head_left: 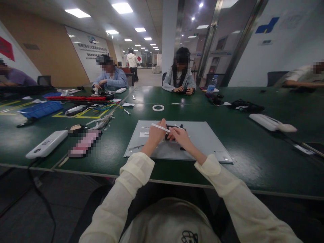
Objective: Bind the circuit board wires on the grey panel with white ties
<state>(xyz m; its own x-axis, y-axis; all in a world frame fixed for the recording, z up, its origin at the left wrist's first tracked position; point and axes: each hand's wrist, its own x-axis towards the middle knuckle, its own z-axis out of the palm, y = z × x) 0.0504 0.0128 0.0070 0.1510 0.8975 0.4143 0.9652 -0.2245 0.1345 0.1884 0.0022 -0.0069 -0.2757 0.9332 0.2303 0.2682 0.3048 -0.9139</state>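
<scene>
A pale grey flat panel (202,145) lies on the green table in front of me, with a black part (181,128) and white labels on it. Both hands are over its middle, close together. A thin white strip (159,127) runs slantwise across the back of my left hand (156,134) to the fingertips of my right hand (180,136), which are pinched on its end. My left hand is closed beside the black part. Its fingertips are turned away, so what they grip is hidden. A thin wire (136,147) lies on the panel's left side.
A white tape ring (158,108) lies beyond the panel. To the left are a white power bank (47,144), a pink phone (84,143), loose cables and a blue tray (40,109). Another white device (264,122) lies right. Several people sit around the table.
</scene>
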